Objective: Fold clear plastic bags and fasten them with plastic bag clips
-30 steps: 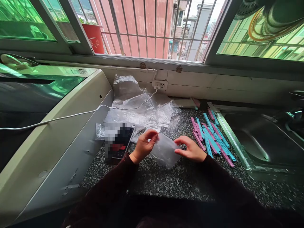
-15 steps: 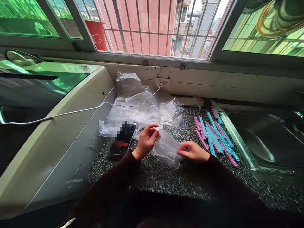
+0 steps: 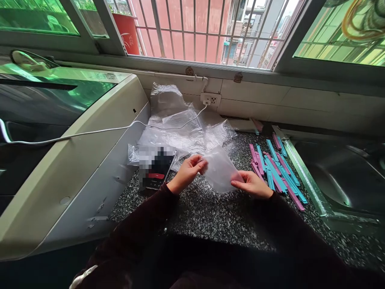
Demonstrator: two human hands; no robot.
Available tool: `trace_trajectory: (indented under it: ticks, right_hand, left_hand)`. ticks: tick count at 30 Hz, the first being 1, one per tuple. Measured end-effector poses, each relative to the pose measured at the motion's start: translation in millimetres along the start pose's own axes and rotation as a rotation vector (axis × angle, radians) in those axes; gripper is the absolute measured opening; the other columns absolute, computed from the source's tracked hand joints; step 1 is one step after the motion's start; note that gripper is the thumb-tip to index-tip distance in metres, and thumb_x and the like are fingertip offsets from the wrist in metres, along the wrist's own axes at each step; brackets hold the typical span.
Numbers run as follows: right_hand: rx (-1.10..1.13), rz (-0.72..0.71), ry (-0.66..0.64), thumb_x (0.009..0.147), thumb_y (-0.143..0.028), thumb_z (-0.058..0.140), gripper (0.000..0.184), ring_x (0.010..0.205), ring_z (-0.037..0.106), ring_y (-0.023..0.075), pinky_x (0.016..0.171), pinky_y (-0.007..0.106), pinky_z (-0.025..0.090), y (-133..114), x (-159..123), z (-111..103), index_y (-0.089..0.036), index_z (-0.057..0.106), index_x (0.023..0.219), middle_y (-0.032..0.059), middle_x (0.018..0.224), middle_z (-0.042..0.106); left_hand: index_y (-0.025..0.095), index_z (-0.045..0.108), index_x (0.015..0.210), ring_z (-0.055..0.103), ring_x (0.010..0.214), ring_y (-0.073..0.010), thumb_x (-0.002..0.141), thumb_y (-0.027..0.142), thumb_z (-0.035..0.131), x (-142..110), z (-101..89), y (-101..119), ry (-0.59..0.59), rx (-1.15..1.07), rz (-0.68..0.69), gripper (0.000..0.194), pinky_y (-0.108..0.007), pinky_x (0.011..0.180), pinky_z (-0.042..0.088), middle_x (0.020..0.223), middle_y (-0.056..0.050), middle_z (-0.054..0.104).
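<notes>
A small clear plastic bag [image 3: 220,170] is held between both hands above the speckled dark countertop [image 3: 216,216]. My left hand [image 3: 188,172] pinches the bag's left edge with closed fingers. My right hand [image 3: 252,184] grips its lower right edge, fingers closed on the film. A pile of pink and blue flat sticks [image 3: 275,168] lies on the counter just right of my right hand. A phone [image 3: 158,170] rests on the counter just left of my left hand.
A heap of clear plastic bags [image 3: 183,128] lies behind the hands, under a wall socket [image 3: 210,98] with a white cable [image 3: 90,131] running left over a washing machine [image 3: 66,132]. A steel sink [image 3: 339,176] is at the right. A barred window is above.
Both hands have turned the small bag more upright and raised it a little. The view has shifted slightly downward and to the left.
</notes>
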State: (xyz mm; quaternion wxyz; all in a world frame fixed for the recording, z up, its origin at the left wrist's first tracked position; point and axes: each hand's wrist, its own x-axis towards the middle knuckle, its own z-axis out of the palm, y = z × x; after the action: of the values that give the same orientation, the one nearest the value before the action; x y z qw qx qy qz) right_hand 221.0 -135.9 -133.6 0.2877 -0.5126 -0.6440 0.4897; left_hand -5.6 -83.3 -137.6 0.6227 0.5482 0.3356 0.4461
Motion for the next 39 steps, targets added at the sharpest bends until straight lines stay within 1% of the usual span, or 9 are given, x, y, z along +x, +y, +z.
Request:
trace_trajectory:
  ticks: [4,8,11,14,17,21,28,35,39]
  right_hand:
    - [-0.068,-0.025,0.015,0.071,-0.049,0.061,0.036,0.057,0.048,0.0117,0.056,0.026,0.04,1.9,-0.8,3.6,-0.014,0.058,0.066,-0.0009,0.06,0.053]
    - [-0.074,-0.07,-0.054,0.068,-0.054,0.063,0.041,0.066,0.054,0.0152,0.062,0.028,0.045,-4.3,-1.5,5.3,-0.014,0.06,0.08,0.0031,0.072,0.06]
    - [0.064,-0.102,0.047,0.068,-0.061,0.059,0.05,0.069,0.056,0.0157,0.062,0.028,0.046,-10.0,0.1,10.6,-0.015,0.06,0.088,0.0051,0.078,0.062]
    - [0.173,-0.097,0.164,0.068,-0.061,0.059,0.046,0.057,0.05,0.0115,0.053,0.024,0.042,-10.3,3.0,18.5,-0.016,0.06,0.077,0.0013,0.066,0.058]
    - [0.175,-0.07,0.276,0.069,-0.055,0.06,0.04,0.051,0.043,0.0092,0.048,0.023,0.037,-5.1,5.2,23.8,-0.016,0.059,0.064,-0.0017,0.056,0.051]
    - [0.169,-0.047,0.327,0.07,-0.054,0.06,0.039,0.052,0.044,0.0095,0.047,0.022,0.035,0.4,6.5,24.9,-0.015,0.062,0.066,-0.0008,0.056,0.052]
    - [0.223,-0.041,0.34,0.064,-0.057,0.064,0.042,0.051,0.042,0.0082,0.049,0.023,0.037,-1.5,9.2,26.2,-0.016,0.057,0.068,-0.0024,0.058,0.052]
    - [0.159,-0.098,0.467,0.067,-0.051,0.064,0.035,0.056,0.046,0.0107,0.053,0.025,0.041,-1.4,5.4,24.4,-0.017,0.057,0.066,-0.0008,0.06,0.054]
    - [0.175,-0.107,0.492,0.068,-0.05,0.063,0.034,0.054,0.045,0.0103,0.051,0.024,0.039,-0.4,5.4,22.0,-0.017,0.056,0.066,-0.0009,0.06,0.053]
  left_hand:
    - [0.014,0.056,0.071,0.051,0.055,-0.0092,0.073,0.038,0.059,0.9,-2.4,-3.7,0.03,-0.086,0.012,0.024,-0.023,0.056,0.041,0.065,-0.001,0.06]
    - [0.015,0.055,0.07,0.056,0.056,-0.012,0.07,0.03,0.058,-0.2,-1.6,-2.3,0.002,-0.143,-0.043,0.016,-0.025,0.057,0.044,0.065,-0.002,0.063]
    - [0.016,0.055,0.065,0.055,0.052,-0.0128,0.07,0.03,0.056,-3.9,3.0,0.4,-0.137,-0.111,-0.161,0.015,-0.026,0.052,0.043,0.062,-0.002,0.063]
    - [0.017,0.055,0.063,0.049,0.047,-0.011,0.069,0.03,0.056,-5.6,6.7,-1.4,-0.208,-0.039,-0.219,0.015,-0.023,0.046,0.038,0.058,0.0,0.059]
    - [0.017,0.055,0.061,0.044,0.047,-0.0103,0.068,0.028,0.056,-2.6,5.6,-8.1,-0.151,0.013,-0.194,0.013,-0.022,0.043,0.034,0.054,0.002,0.053]
    - [0.019,0.054,0.058,0.048,0.052,-0.0133,0.07,0.027,0.052,3.0,1.6,-14.6,-0.026,0.03,-0.085,0.014,-0.024,0.047,0.037,0.057,-0.001,0.057]
    - [0.017,0.054,0.058,0.042,0.05,-0.0111,0.069,0.029,0.053,-2.5,8.2,-6.8,-0.162,0.117,-0.146,0.016,-0.023,0.047,0.032,0.054,0.002,0.051]
    - [0.016,0.059,0.076,0.05,0.065,-0.0138,0.071,0.044,0.058,-2.9,10.0,-13.5,-0.116,0.052,-0.106,0.028,-0.025,0.059,0.039,0.071,-0.001,0.057]
    - [0.014,0.06,0.071,0.049,0.06,-0.0127,0.065,0.046,0.065,-3.8,9.9,-16.1,-0.102,0.127,-0.172,0.033,-0.024,0.056,0.038,0.065,0.0,0.057]
